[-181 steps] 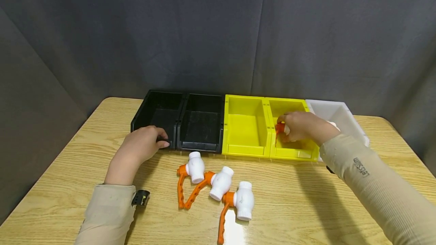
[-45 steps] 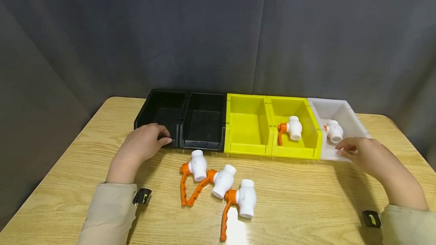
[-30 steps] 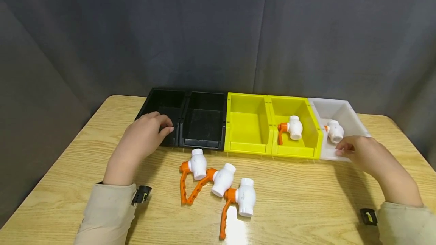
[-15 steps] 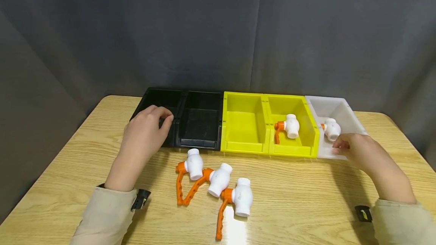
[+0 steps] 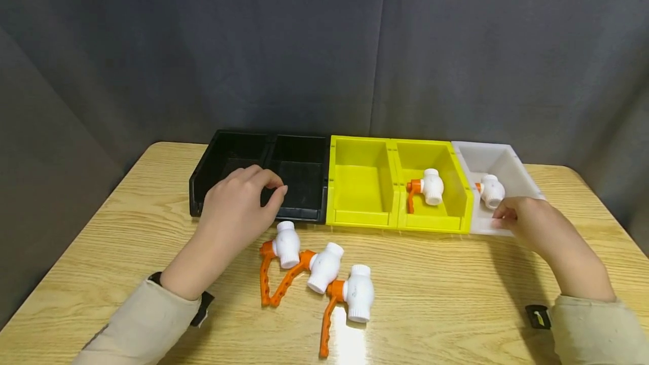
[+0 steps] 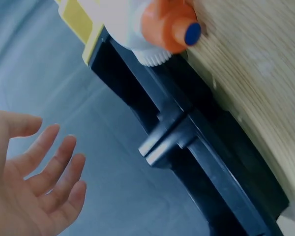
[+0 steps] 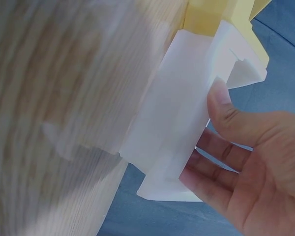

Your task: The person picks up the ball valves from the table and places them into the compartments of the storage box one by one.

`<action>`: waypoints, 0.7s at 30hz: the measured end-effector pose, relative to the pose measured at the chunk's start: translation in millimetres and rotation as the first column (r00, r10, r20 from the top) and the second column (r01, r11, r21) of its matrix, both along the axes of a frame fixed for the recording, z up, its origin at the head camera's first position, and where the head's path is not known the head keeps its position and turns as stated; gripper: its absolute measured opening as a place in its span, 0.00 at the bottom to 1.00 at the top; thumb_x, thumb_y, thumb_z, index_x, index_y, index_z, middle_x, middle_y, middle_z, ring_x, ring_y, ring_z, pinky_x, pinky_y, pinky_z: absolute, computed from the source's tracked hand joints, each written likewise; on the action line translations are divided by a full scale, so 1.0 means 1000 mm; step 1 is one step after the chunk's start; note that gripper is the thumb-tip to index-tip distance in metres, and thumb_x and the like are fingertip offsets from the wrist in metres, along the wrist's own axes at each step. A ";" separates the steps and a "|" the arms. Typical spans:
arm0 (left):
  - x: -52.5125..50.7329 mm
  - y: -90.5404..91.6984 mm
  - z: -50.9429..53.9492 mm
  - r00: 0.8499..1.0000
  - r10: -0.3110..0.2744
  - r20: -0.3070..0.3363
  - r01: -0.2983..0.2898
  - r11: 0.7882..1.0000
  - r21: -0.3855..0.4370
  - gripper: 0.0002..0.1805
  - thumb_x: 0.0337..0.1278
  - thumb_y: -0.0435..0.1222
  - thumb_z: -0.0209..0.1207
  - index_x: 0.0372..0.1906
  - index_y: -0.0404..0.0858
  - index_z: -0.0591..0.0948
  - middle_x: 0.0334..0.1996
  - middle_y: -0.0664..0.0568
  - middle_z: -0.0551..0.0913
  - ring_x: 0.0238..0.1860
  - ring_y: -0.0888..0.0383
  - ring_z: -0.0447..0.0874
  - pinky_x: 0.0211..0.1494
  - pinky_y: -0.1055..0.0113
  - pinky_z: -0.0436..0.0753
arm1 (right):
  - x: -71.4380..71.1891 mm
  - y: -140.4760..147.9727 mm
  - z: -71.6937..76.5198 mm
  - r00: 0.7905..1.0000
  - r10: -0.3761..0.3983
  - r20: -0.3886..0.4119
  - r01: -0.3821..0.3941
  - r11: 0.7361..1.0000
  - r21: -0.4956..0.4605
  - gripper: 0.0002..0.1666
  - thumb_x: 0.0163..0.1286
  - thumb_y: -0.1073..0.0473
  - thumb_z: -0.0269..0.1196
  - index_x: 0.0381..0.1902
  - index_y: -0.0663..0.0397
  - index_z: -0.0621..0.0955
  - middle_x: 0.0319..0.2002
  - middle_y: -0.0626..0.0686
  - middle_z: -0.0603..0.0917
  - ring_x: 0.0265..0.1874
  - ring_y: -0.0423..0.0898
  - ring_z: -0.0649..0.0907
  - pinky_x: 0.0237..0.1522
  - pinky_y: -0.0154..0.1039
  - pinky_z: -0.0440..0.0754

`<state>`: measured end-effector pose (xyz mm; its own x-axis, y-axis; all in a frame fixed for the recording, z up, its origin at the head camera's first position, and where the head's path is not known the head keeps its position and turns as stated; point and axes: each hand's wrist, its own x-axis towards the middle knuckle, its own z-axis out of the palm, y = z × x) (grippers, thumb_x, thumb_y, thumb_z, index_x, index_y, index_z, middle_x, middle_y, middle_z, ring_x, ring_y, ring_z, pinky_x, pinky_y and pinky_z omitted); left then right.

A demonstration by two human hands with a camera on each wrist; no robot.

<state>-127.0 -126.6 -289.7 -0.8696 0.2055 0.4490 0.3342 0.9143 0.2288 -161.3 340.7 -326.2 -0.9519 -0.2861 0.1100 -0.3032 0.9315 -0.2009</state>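
Observation:
My left hand [image 5: 238,207] hovers over the front of the black bins [image 5: 297,185] with loosely bent fingers, holding nothing. Just in front of it lies a white ball valve [image 5: 288,245] with an orange lever handle. A second ball valve [image 5: 324,268] and a third ball valve [image 5: 360,294] lie nearer on the table. At the right end, my right hand [image 5: 542,227] grips the front edge of the white bin [image 7: 172,108], thumb and fingers on either side. A ball valve [image 5: 492,191] sits in that bin, and another ball valve [image 5: 432,187] in the right yellow bin [image 5: 462,201].
Two black, two yellow and one white bin stand in a row along the back of the wooden table [image 5: 431,308]. The left yellow bin [image 5: 362,187] adjoins the black ones. A grey curtain [image 5: 304,44] hangs behind the table.
Six seconds ago my right hand held a ball valve in the right yellow bin; now the valve lies there and that hand is at the white bin. My left hand has left the black bin's edge, moving right.

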 end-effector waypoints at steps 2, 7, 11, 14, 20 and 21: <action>0.003 0.004 0.001 1.000 -0.027 -0.007 0.027 1.000 -0.006 0.09 0.62 0.44 0.65 0.37 0.43 0.87 0.36 0.53 0.84 0.39 0.51 0.81 0.38 0.55 0.84 | 0.000 0.000 0.000 1.000 -0.002 0.004 0.002 1.000 -0.002 0.07 0.56 0.69 0.72 0.26 0.59 0.82 0.24 0.51 0.78 0.25 0.52 0.76 0.31 0.50 0.75; 0.010 0.015 0.001 0.992 -0.122 0.033 0.123 0.992 -0.011 0.08 0.61 0.44 0.66 0.38 0.45 0.87 0.38 0.56 0.85 0.39 0.54 0.81 0.39 0.58 0.84 | -0.001 0.000 -0.001 1.000 -0.002 0.004 0.002 1.000 -0.003 0.07 0.56 0.68 0.72 0.26 0.59 0.83 0.24 0.50 0.79 0.25 0.51 0.76 0.32 0.50 0.76; 0.016 0.024 -0.002 0.963 -0.252 0.094 0.255 0.967 -0.018 0.06 0.61 0.44 0.66 0.38 0.47 0.87 0.37 0.59 0.84 0.37 0.59 0.80 0.35 0.64 0.82 | -0.001 -0.001 -0.001 1.000 0.000 0.001 0.000 1.000 -0.008 0.07 0.56 0.68 0.72 0.26 0.59 0.83 0.24 0.50 0.80 0.25 0.51 0.77 0.32 0.50 0.76; 0.021 0.032 -0.004 0.938 -0.327 0.113 0.333 0.942 -0.036 0.05 0.60 0.44 0.66 0.36 0.49 0.87 0.38 0.61 0.83 0.37 0.61 0.79 0.36 0.66 0.81 | -0.001 -0.001 0.000 1.000 -0.003 0.004 0.003 1.000 -0.008 0.07 0.56 0.68 0.72 0.26 0.59 0.83 0.24 0.50 0.80 0.25 0.51 0.76 0.32 0.49 0.76; 0.033 0.046 -0.008 0.889 -0.438 0.134 0.448 0.893 -0.047 0.04 0.62 0.44 0.64 0.35 0.50 0.86 0.37 0.61 0.83 0.36 0.61 0.77 0.41 0.65 0.81 | 0.000 -0.002 0.001 1.000 -0.016 0.025 0.016 1.000 -0.001 0.06 0.57 0.68 0.72 0.27 0.59 0.83 0.24 0.51 0.79 0.26 0.52 0.76 0.32 0.50 0.75; 0.035 0.049 -0.009 0.880 -0.452 0.147 0.463 0.885 -0.054 0.04 0.62 0.44 0.64 0.35 0.50 0.86 0.37 0.61 0.83 0.36 0.61 0.77 0.42 0.64 0.81 | 0.000 -0.002 0.001 1.000 -0.018 0.026 0.018 1.000 0.001 0.06 0.57 0.69 0.72 0.27 0.59 0.83 0.24 0.51 0.79 0.26 0.53 0.76 0.32 0.51 0.75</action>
<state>-92.4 -77.6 -298.4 -0.7175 0.6265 0.3045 0.6933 0.6844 0.2257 -160.9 338.8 -325.3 -0.9594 -0.2688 0.0853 -0.2810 0.9369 -0.2082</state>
